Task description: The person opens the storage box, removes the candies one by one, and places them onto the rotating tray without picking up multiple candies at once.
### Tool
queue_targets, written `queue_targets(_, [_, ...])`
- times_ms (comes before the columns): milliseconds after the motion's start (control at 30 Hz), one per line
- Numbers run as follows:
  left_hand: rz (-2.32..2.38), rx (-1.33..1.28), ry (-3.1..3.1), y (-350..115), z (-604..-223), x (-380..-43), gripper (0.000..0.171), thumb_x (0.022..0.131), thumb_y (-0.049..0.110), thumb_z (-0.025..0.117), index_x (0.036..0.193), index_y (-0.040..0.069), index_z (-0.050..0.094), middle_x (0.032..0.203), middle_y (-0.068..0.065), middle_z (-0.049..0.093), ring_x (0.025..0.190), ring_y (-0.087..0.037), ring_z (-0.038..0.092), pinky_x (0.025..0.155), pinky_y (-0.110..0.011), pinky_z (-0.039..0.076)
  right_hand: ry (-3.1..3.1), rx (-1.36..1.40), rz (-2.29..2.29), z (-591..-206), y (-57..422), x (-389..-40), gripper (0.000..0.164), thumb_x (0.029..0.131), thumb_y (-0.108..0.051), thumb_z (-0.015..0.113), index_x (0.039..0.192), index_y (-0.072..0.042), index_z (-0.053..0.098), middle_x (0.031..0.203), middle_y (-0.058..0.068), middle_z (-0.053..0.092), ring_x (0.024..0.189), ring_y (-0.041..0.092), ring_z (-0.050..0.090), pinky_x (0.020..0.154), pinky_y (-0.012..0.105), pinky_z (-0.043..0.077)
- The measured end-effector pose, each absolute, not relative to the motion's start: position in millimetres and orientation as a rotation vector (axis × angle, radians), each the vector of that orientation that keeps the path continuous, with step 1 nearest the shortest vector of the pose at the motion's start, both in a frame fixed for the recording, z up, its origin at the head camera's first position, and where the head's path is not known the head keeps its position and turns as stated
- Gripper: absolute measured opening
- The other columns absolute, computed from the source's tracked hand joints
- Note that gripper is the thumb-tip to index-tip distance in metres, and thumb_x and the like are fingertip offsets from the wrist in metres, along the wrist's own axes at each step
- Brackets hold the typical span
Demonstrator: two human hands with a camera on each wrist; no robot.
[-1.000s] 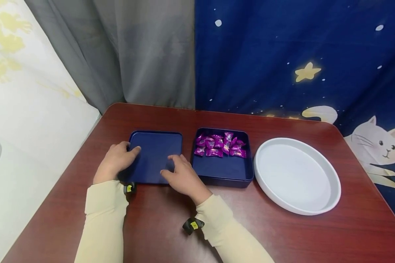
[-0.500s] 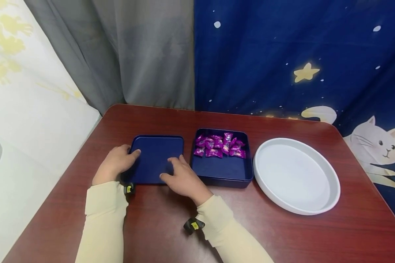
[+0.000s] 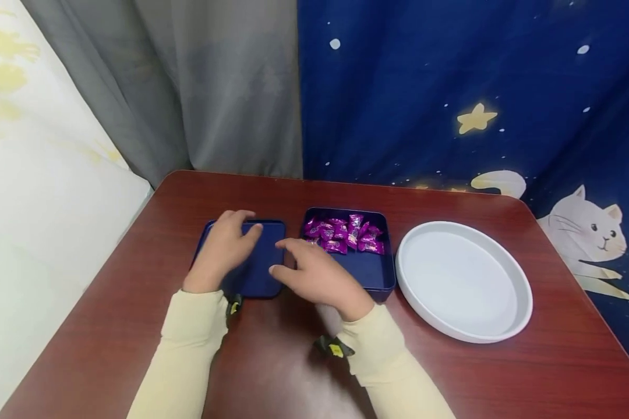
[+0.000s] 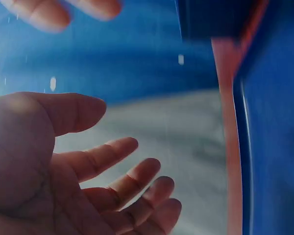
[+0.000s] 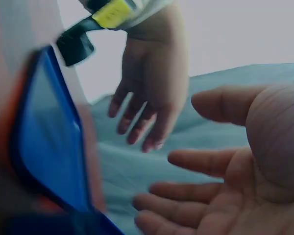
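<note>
My left hand hovers over the left side of a flat dark blue lid, its fingers loosely spread and holding nothing. To the right, my right hand hangs in the air between the lid and a dark blue box, hiding the box's near left corner. Purple wrapped candies lie along the far half of the box. In the left wrist view the fingers are apart with a bare palm. The right wrist view likewise has relaxed fingers, with the lid at the left.
A round white tray stands right of the box, almost touching it. All of these sit on a reddish-brown table. Behind its far edge hang a grey curtain and a blue starry curtain.
Both hands have lifted off the lid and shifted right. The lid slid slightly nearer before that and now lies flat. The head view has turned a little; box, candies and tray keep their places.
</note>
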State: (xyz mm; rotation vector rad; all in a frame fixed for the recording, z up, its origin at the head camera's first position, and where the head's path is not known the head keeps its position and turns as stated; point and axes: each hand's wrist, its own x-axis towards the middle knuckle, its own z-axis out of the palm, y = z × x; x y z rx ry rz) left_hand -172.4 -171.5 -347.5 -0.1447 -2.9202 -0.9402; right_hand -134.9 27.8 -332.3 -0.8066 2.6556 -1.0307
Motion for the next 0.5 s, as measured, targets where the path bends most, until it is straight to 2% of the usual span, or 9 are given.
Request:
queue_targets(200, [-0.952, -0.302, -2.955, -132, -350, -193, 0.047, 0.095, 0.031, 0.051, 0.132, 0.002, 0.049, 0.13, -0.021, 0.047, 0.111, -0.032, 0.049, 0.095, -0.054, 0.043, 2.728, -0.955, -0.801, -314, 73, -152, 0.051, 0.092, -0.039, 0.056, 0.135, -0.012, 0.05, 0.135, 0.005, 0.053, 0.123, 0.014, 0.044, 0.104, 0.039, 0.037])
queue_targets(500, [-0.705, -0.328, -3.123, -91, -363, -223, 0.055, 0.093, 0.034, 0.052, 0.134, -0.002, 0.044, 0.13, -0.024, 0.045, 0.115, -0.039, 0.043, 0.099, -0.055, 0.039, 2.775, -0.973, -0.664, -306, 120, -184, 0.051, 0.091, -0.038, 0.056, 0.135, -0.014, 0.048, 0.128, 0.006, 0.057, 0.115, 0.015, 0.049, 0.1, 0.042, 0.041])
